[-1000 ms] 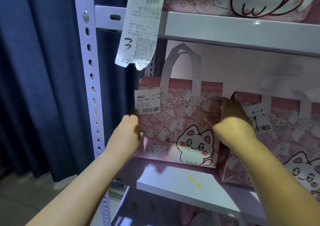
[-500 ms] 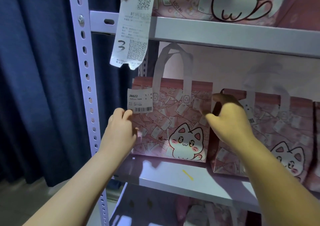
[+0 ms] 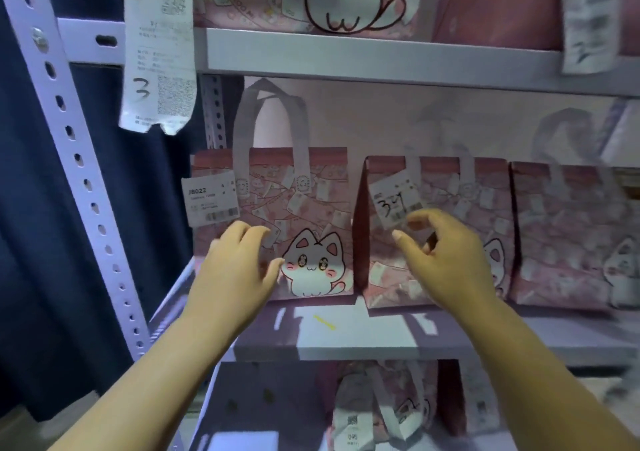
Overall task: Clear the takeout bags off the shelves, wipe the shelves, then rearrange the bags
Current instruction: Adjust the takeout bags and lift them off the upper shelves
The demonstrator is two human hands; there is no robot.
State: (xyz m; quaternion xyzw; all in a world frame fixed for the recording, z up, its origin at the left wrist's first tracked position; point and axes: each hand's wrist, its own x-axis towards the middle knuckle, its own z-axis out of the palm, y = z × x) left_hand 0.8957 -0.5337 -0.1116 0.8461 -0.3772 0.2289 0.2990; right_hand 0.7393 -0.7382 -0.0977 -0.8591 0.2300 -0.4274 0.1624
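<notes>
A pink cat-print takeout bag of soft fabric (image 3: 311,208) stands upright at the left end of the pale grey metal middle shelf (image 3: 346,336). Its broad printed face is turned to the camera, its long axis runs along the shelf edge from 9 to 3 o'clock, and its two pale handle loops point to 12 o'clock. A white barcode label (image 3: 211,201) hangs off its upper left corner.

At its 3 o'clock a second pink cat-print bag (image 3: 457,205) stands just beside it, angled slightly, with a hand-marked white tag (image 3: 393,198). A third pink bag (image 3: 561,236), blurred, follows further along at 3 o'clock.

The left hand (image 3: 235,274) is in front of the first bag's lower left face, fingers loosely bent and a little apart, thumb out toward 3 o'clock, gripping nothing. Whether it touches the fabric I cannot tell. The right hand (image 3: 446,260) hovers before the second bag below its tag, fingers curled loosely and spread, holding nothing.

At 11 o'clock a long white printed receipt (image 3: 159,52) hangs over the upper grey shelf (image 3: 381,56), beside the perforated upright post (image 3: 79,160).
</notes>
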